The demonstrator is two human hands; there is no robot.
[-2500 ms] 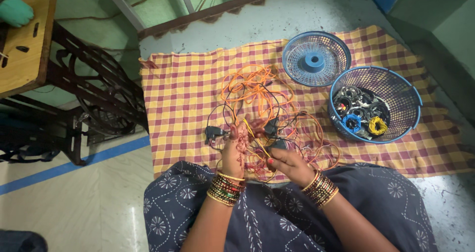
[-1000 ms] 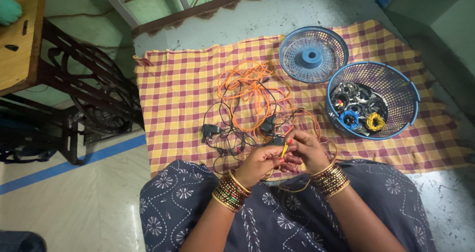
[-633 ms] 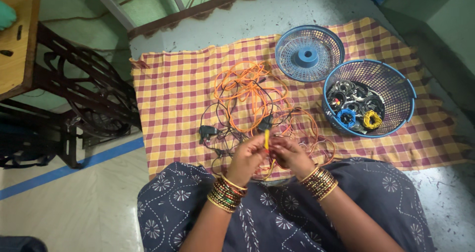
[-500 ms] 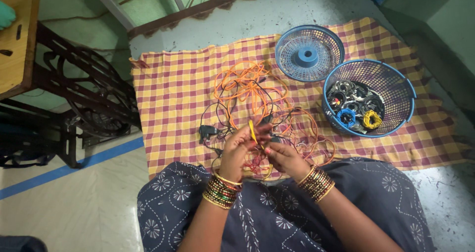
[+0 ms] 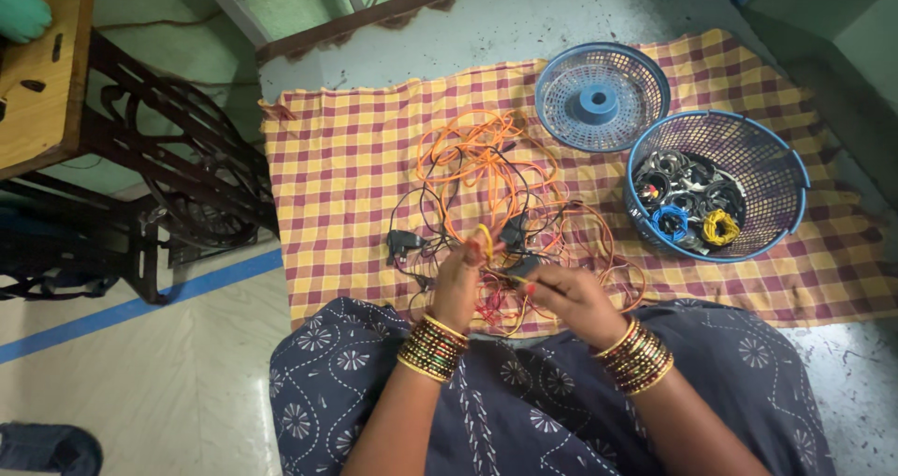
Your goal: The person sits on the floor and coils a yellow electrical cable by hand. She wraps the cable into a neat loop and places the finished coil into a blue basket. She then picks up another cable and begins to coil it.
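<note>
The thin yellow wire (image 5: 484, 242) loops up between both hands, over the tangle of orange and black cables (image 5: 496, 195) on the checked yellow-and-maroon cloth (image 5: 346, 177). The left hand (image 5: 458, 284) pinches it, fingers closed; the right hand (image 5: 571, 294) grips strands lower down. Best drawn out slowly, keeping the tangle slack. A blue mesh plastic basket (image 5: 748, 149) of coiled wires sits to the right.

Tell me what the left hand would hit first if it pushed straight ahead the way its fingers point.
Probably the tangle of orange and black cables on the checked cloth, right beyond the left hand; depth is unclear.
</note>
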